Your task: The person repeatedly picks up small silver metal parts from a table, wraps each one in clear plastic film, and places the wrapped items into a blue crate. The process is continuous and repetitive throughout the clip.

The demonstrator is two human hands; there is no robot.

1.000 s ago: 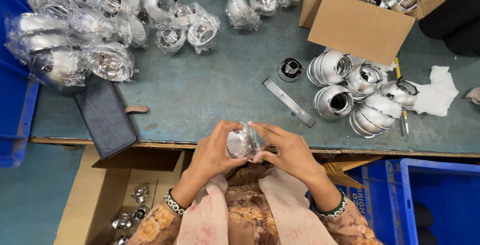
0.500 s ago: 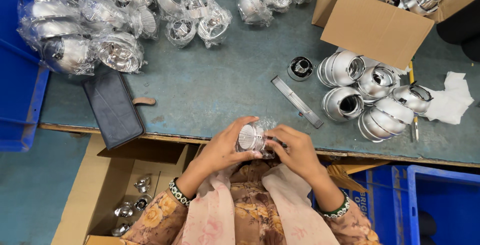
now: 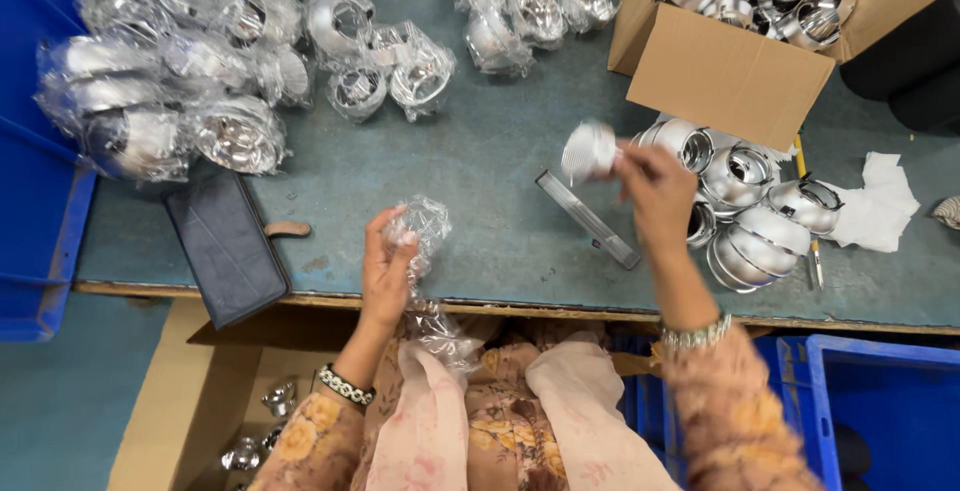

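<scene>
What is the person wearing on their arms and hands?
Both hands are bare, no gloves. The left hand has a black-and-white beaded bracelet at the wrist, above a sleeve with yellow flowers. The right hand has a silvery bracelet and a peachy-orange flowered sleeve. A pale pink scarf hangs between the arms.

Silver cups — grey-green table — blue bins

a packing workshop or small factory: a worn desk carries many identical chrome housings, bagged ones, a cardboard box full of them, blue crates.
</scene>
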